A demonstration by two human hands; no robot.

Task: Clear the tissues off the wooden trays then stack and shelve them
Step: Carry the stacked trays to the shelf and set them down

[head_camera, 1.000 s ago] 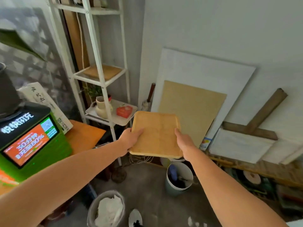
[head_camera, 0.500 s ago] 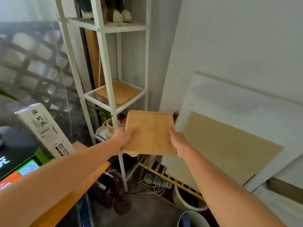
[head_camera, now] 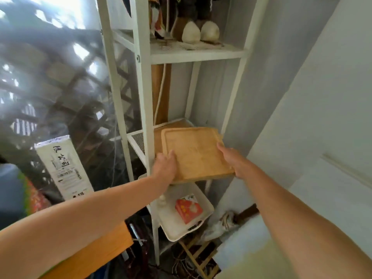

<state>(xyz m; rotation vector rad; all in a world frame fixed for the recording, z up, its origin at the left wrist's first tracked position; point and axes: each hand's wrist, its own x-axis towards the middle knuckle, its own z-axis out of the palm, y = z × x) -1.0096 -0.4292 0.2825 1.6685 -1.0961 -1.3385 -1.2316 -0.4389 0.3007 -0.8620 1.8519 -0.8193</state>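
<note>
both hands, left hand (head_camera: 165,168) and right hand (head_camera: 231,160), gripped the wooden tray (head_camera: 195,154) by its sides, far edge already over the shelf (head_camera: 136,138) straight ahead.

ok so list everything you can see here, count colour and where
wooden tray: one, light wood, held over the middle shelf
second wooden tray: one, light wood, lying on the middle shelf beneath the held one
shelf unit: one, white metal, centre
white tray: one, lower shelf
red packet: one, red and white, on the white tray
rounded objects: two, cream, upper shelf
printed box: one, white with black print, left
orange table: one, bottom left
left hand: gripping the held tray's left edge
right hand: gripping its right edge
</note>
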